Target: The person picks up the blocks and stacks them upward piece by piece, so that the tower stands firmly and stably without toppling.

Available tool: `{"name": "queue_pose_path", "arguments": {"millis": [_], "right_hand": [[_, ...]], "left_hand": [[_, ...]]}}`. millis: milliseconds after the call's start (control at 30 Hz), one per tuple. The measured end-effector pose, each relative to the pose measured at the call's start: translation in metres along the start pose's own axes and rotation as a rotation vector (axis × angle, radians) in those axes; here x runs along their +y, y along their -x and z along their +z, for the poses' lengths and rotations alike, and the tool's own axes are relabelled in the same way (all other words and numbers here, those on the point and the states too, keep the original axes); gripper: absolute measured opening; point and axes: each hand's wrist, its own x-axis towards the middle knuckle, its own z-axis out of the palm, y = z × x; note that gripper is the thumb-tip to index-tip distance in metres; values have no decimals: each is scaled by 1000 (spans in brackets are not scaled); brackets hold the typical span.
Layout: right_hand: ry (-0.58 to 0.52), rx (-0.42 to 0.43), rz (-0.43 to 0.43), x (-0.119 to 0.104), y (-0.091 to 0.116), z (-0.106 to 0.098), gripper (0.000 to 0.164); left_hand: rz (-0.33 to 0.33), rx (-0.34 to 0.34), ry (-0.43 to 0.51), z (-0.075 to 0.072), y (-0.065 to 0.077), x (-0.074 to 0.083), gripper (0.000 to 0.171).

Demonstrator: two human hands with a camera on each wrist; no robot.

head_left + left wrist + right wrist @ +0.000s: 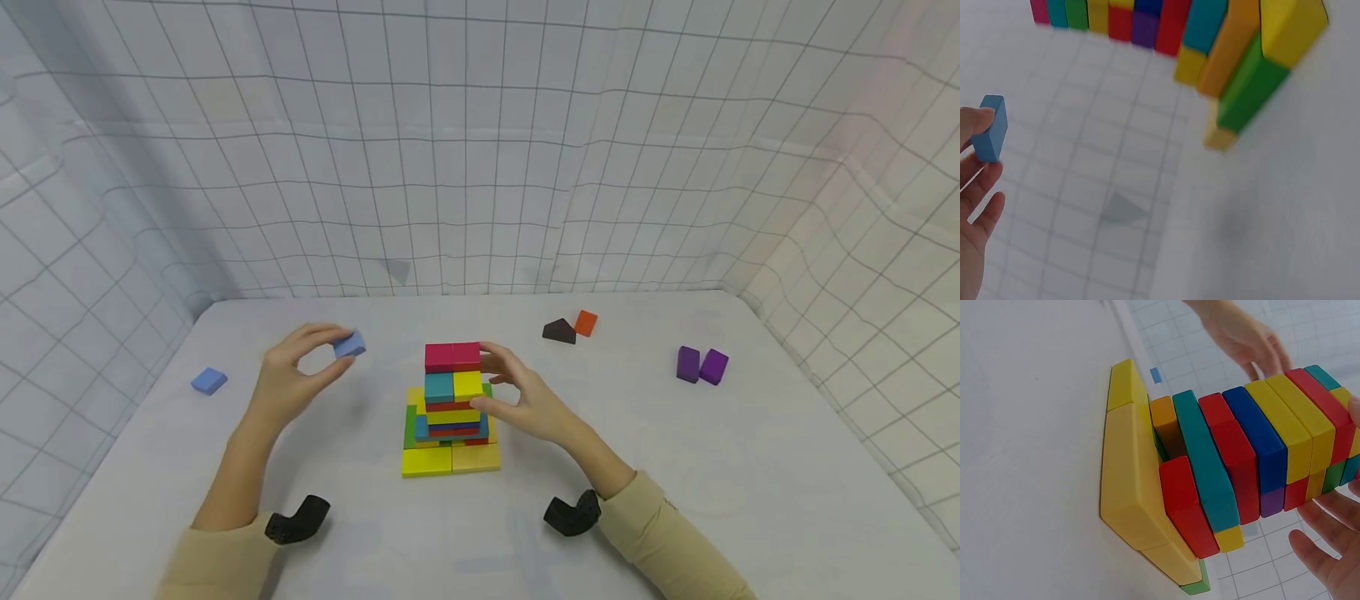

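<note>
My left hand (288,379) pinches a light blue block (350,344) between thumb and fingertips, raised to the left of a tower of coloured blocks. In the left wrist view the same blue block (991,128) is upright at the left edge. The tower (453,417) rises in layers from a yellow and tan base, with two crimson blocks (452,357) on top. At its right side, my right hand (528,404) holds the upper part, thumb in front and fingers behind. The right wrist view shows the thumb (1354,411) and fingers on opposite sides; the tower's top is cut off.
Another light blue block (208,381) lies at far left on the white table (360,533). Behind the tower to the right are a dark brown block (559,331) and an orange one (586,322). Two purple blocks (688,364) lie at right. Grid-patterned cloth encloses the back and sides.
</note>
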Motion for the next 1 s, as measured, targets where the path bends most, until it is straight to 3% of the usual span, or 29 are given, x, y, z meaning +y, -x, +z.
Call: {"name": "queue_pose_path", "arguments": {"millis": [167, 367, 633, 800, 1000], "right_hand": [[-3, 1, -4, 0, 0, 0, 64], [-2, -6, 0, -2, -1, 0, 64], [2, -6, -3, -1, 0, 0, 64], [-7, -4, -5, -1, 0, -1, 63], [2, -8, -4, -1, -1, -1, 64]], "left_hand": [[145, -135, 157, 21, -12, 44, 45], [220, -267, 158, 39, -10, 64, 47], [285, -291, 74, 43, -7, 67, 29], [335, -266, -29, 47, -8, 65, 30], [307, -243, -33, 53, -9, 66, 34]]}}
